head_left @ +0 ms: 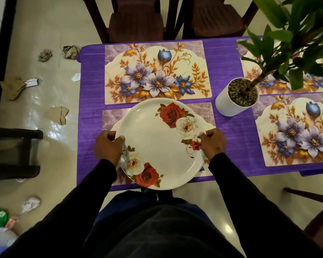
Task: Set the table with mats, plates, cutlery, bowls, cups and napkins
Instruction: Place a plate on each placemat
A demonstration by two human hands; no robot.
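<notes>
A large white plate printed with red and white roses hangs over the near left floral mat. My left hand grips its left rim and my right hand grips its right rim. Whether the plate touches the mat cannot be told. A second floral mat lies bare beyond it. Two more mats lie on the right, the far one partly hidden by leaves. The table wears a purple cloth.
A white pot with a leafy green plant stands mid-table, right of the plate. Dark wooden chairs stand at the far side. Crumpled paper and scraps litter the floor on the left. A black stool is at left.
</notes>
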